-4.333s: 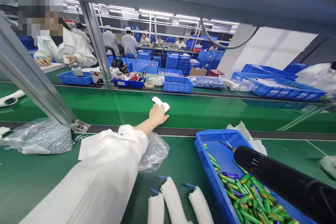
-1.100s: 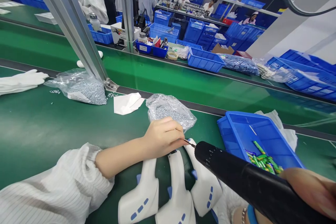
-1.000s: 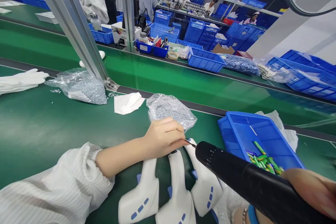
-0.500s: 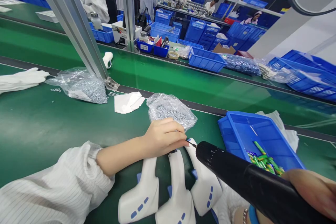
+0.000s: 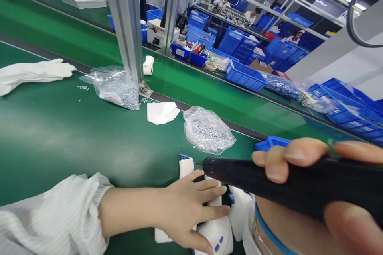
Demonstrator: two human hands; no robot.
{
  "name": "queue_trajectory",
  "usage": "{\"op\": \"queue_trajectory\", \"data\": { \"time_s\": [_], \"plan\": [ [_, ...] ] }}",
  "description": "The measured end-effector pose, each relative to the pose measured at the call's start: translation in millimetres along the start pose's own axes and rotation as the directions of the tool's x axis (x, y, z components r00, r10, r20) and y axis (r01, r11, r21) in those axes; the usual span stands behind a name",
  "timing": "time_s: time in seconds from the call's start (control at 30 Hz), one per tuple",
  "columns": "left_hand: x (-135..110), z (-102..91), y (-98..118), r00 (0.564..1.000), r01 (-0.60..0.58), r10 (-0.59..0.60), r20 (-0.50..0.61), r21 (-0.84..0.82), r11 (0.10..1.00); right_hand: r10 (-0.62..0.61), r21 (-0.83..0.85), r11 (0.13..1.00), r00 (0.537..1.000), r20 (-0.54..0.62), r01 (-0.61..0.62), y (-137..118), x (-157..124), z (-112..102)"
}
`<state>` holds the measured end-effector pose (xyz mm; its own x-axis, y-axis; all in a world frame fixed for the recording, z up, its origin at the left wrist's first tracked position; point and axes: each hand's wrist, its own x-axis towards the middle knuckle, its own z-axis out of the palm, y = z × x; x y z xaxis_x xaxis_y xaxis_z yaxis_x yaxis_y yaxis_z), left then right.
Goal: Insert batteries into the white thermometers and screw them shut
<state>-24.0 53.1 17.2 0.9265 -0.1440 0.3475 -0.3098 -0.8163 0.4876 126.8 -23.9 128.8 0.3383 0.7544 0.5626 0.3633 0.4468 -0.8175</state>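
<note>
Over white devices (image 5: 218, 233), left hand (image 5: 187, 207) splayed, palm-down

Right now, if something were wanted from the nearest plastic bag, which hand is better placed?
Probably the left hand: it lies spread over white handheld devices, closed around nothing, near the plastic bag. The right hand is wrapped around the black electric screwdriver.

Three white-and-blue, pistol-shaped plastic housings (image 5: 220, 229), toward the near edge of the dark green bench (image 5: 89, 147); one black, cylindrical electric screwdriver (image 5: 299, 189), above it; two clear plastic bags (image 5: 209, 130) of small silvery parts (image 5: 124, 93), one folded white sheet (image 5: 161, 112) and one blue plastic tray (image 5: 271, 143), along the far edge; white fabric glove or gloves (image 5: 36, 73), number indistinct.
</note>
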Motion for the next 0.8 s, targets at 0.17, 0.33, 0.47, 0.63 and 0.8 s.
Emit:
{"op": "queue_trajectory", "data": {
  "time_s": [0.17,0.33,0.47,0.63,0.8],
  "plan": [
    [2.1,-1.6,-0.8,0.997,0.017,-0.018,0.068,0.01,1.0,0.025,0.14,0.99,0.999,-0.043,-0.019,-5.4,20.8,52.5],
    [5.6,-9.1,-0.4,0.986,0.05,-0.05,0.159,0.001,0.999,0.022,0.122,0.992,0.996,0.092,-0.033,5.3,19.6,66.0],
    [6.8,-12.9,1.1,0.977,0.056,-0.051,0.205,-0.016,0.998,0.016,0.096,0.995,0.994,0.104,-0.026,9.4,23.1,70.7],
    [7.6,-13.9,1.6,0.972,0.059,-0.052,0.228,-0.024,0.998,0.036,0.078,0.996,0.993,0.115,-0.045,12.2,21.4,74.2],
    [5.8,-6.5,-0.1,0.991,0.046,-0.041,0.127,-0.042,0.998,0.046,0.05,0.997,0.991,0.128,-0.053,15.1,19.3,74.8]
  ]
}}
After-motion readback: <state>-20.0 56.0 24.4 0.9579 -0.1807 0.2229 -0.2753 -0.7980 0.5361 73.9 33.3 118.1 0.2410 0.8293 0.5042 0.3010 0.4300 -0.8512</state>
